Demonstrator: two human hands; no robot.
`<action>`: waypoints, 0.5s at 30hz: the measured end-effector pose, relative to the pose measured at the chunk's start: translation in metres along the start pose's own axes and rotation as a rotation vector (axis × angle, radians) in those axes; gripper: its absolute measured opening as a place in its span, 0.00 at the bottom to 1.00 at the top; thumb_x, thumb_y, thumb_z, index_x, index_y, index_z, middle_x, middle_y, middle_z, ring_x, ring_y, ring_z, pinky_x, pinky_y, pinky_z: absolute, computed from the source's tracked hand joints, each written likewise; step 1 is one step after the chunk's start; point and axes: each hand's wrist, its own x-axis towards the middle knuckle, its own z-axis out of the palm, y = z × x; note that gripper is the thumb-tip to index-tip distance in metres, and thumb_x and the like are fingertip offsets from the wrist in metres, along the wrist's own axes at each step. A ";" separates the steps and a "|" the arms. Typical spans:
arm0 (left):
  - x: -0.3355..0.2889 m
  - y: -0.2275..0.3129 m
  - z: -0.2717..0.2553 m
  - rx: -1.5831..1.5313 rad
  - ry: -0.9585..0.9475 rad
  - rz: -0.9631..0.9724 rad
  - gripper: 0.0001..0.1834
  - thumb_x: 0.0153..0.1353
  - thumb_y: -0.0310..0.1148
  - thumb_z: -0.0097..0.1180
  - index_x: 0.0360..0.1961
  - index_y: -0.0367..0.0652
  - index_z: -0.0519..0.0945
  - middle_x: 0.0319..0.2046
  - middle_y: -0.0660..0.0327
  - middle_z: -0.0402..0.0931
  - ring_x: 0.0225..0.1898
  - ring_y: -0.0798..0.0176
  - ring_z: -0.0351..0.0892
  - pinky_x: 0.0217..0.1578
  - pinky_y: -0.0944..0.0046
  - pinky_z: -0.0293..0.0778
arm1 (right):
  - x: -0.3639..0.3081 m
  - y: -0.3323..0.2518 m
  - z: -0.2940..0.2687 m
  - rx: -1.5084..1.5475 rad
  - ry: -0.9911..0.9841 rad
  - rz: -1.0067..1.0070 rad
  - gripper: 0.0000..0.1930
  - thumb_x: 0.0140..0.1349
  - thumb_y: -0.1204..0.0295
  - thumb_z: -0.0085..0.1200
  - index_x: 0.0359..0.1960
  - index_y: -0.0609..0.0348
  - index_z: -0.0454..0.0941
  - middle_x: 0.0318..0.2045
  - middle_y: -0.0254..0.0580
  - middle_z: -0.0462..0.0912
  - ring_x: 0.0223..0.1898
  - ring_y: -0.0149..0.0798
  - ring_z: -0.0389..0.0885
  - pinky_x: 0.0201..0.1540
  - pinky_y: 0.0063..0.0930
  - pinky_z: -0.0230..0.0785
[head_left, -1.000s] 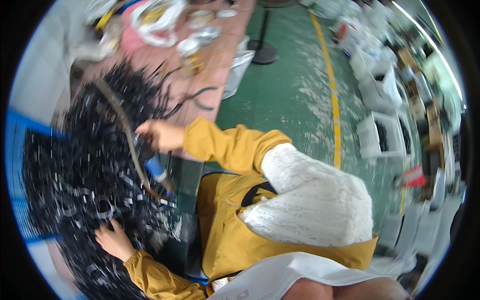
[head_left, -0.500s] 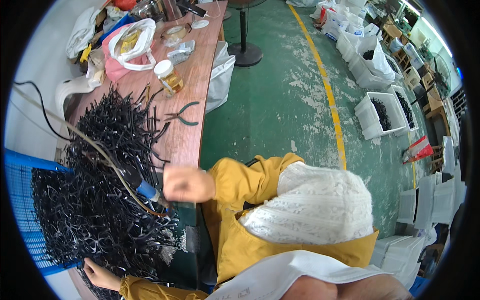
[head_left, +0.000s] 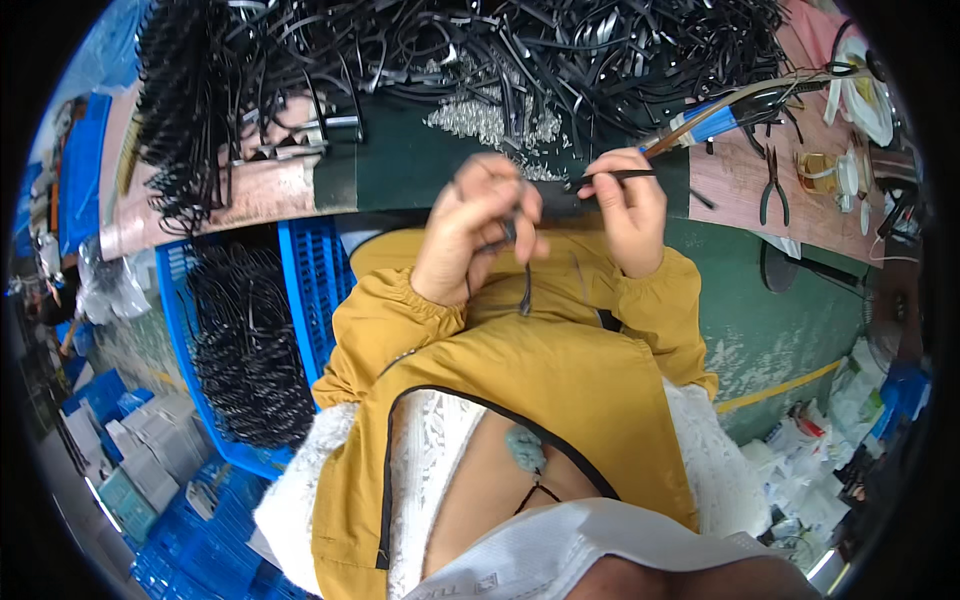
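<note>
My left hand (head_left: 470, 225) is raised in front of my lap, fingers curled around a thin black strap (head_left: 526, 290) that dangles below it. Motion blurs those fingers somewhat. Beside it, my right hand (head_left: 632, 205) pinches another thin black strip (head_left: 635, 174) between thumb and fingers, just over the table's front edge. A heap of small silvery metal pieces (head_left: 480, 122) lies on the dark green mat (head_left: 400, 180) just beyond both hands. Close to my right hand rests a blue-handled tool (head_left: 710, 122) with a cord.
A big tangle of black straps (head_left: 450, 45) covers the far side of the table. Dark-handled pliers (head_left: 773, 190) and a clear jar (head_left: 822, 172) are at the right. On the left, a blue crate (head_left: 190, 350) holds coiled black straps (head_left: 245, 345).
The view has swung round toward the table and my lap. My hands, wide apart before with the left at the strap pile, are now close together, with black strips in them.
</note>
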 end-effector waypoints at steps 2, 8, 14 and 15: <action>-0.004 -0.015 0.001 -0.080 -0.076 -0.282 0.18 0.73 0.37 0.50 0.57 0.37 0.76 0.29 0.60 0.75 0.22 0.66 0.72 0.30 0.60 0.78 | 0.003 0.000 0.001 0.114 0.069 -0.184 0.04 0.69 0.83 0.53 0.41 0.71 0.79 0.40 0.47 0.79 0.34 0.36 0.82 0.37 0.25 0.78; 0.001 -0.034 -0.007 -0.054 0.037 -0.513 0.19 0.75 0.39 0.46 0.52 0.36 0.81 0.23 0.65 0.71 0.25 0.66 0.74 0.37 0.58 0.80 | -0.003 0.007 0.004 0.081 -0.012 0.115 0.04 0.71 0.82 0.54 0.45 0.70 0.77 0.44 0.46 0.79 0.35 0.33 0.81 0.39 0.23 0.77; 0.010 -0.040 -0.004 -0.146 0.129 0.473 0.15 0.80 0.42 0.43 0.47 0.40 0.69 0.34 0.55 0.78 0.34 0.56 0.83 0.45 0.51 0.85 | -0.010 0.004 0.017 0.233 0.238 0.033 0.05 0.70 0.85 0.54 0.45 0.71 0.76 0.44 0.45 0.79 0.38 0.34 0.83 0.42 0.25 0.82; 0.017 -0.042 -0.005 -0.164 0.135 0.665 0.13 0.81 0.40 0.42 0.47 0.40 0.67 0.39 0.54 0.78 0.40 0.54 0.84 0.53 0.44 0.82 | -0.010 0.003 0.019 0.263 0.297 0.011 0.04 0.69 0.85 0.54 0.44 0.72 0.76 0.43 0.44 0.80 0.39 0.34 0.84 0.42 0.25 0.82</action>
